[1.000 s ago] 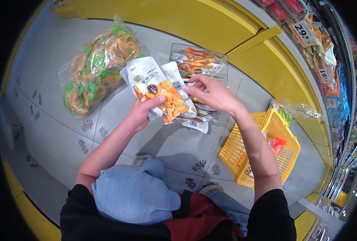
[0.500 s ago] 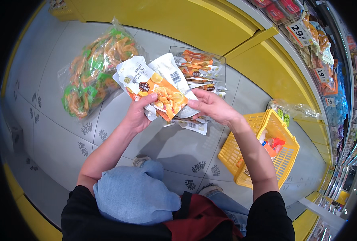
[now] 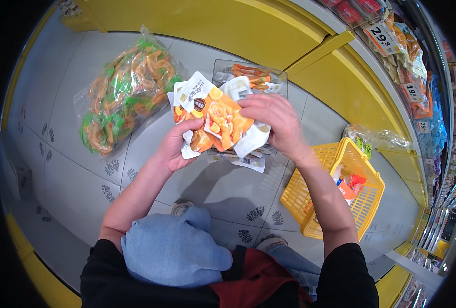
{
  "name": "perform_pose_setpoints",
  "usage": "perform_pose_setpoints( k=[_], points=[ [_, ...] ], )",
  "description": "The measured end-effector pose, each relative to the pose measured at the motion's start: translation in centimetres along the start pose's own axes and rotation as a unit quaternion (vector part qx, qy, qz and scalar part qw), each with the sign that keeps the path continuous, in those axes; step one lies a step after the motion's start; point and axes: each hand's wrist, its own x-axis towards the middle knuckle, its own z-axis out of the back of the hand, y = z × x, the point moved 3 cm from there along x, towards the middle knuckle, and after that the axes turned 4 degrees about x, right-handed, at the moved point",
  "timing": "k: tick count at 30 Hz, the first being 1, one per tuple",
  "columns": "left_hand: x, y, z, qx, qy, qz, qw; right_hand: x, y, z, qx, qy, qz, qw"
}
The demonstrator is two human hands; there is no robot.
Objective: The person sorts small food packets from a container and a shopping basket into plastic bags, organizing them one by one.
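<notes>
from afar i see, left of the clear bin (image 3: pixel 276 77), a bulky see-through bag (image 3: pixel 128 92), then at the bin's near side my left hand (image 3: pixel 175 145) clamped, thumb on top, around fanned orange-and-white pouches (image 3: pixel 215 115), my right hand (image 3: pixel 276 120) bent over their right edge, grip impossible to tell, and right of the bin a yellow basket (image 3: pixel 312 192).

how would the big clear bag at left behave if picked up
The clear bag would probably sag, since its film is wrinkled and the green and orange contents lie jumbled. Its shiny surface may feel slippery. Rolling seems unlikely given its lumpy shape.
</notes>
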Motion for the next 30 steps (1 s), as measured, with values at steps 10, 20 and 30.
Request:
perform_pose_setpoints(
  k=[10,20,30],
  points=[
    [0.9,-1.1,1.6,0.164,-0.076,-0.085,0.98,1.5,-7.1,2.7,0.028,-0.039,-0.286,0.957],
    [1.0,-0.4,2.1,0.177,-0.074,-0.072,0.979,3.1,-11.7,-0.6,-0.212,0.259,-0.301,0.893],
    [0.9,-0.2,2.7,0.21,-0.098,-0.068,0.97,4.4,-12.0,-3.9,-0.206,0.251,-0.251,0.912]
  ],
)
